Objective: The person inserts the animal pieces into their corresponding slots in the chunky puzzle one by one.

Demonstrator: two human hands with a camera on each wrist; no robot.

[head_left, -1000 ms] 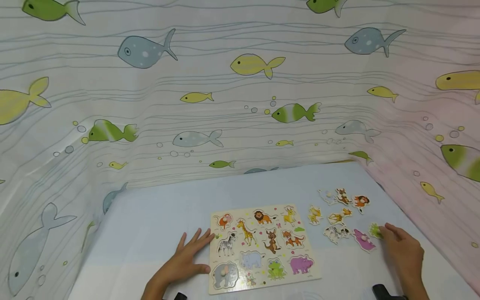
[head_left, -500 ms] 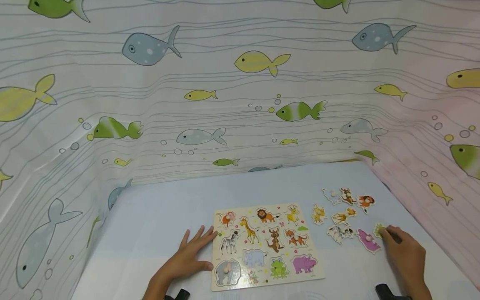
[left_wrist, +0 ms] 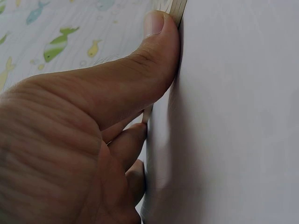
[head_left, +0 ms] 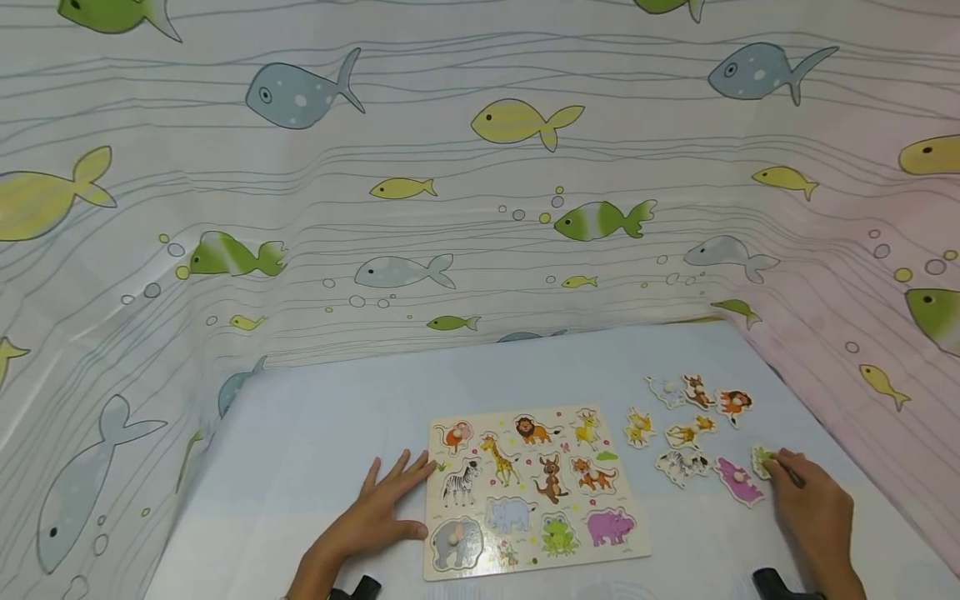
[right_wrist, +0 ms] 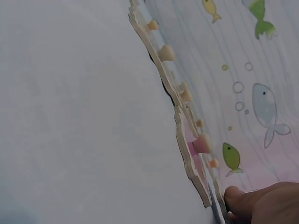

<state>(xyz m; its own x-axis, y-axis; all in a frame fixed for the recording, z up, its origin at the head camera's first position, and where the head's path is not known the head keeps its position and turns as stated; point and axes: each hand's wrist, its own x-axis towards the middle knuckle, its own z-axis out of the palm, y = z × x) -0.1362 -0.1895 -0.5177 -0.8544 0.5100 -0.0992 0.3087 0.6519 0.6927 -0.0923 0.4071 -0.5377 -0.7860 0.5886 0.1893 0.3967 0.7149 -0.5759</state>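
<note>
Right hand (head_left: pixel 816 503) on green piece (head_left: pixel 761 461)

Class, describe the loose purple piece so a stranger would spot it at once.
From the pale puzzle board, look right to the loose animal pieces. The purple piece lies between the black-and-white piece and the green piece at the right hand; among the loose pieces, it alone is purple.

puzzle board (head_left: pixel 585 554): 1 | loose pieces (head_left: pixel 740 483): 8 | seated pieces (head_left: pixel 467 546): 3
</note>
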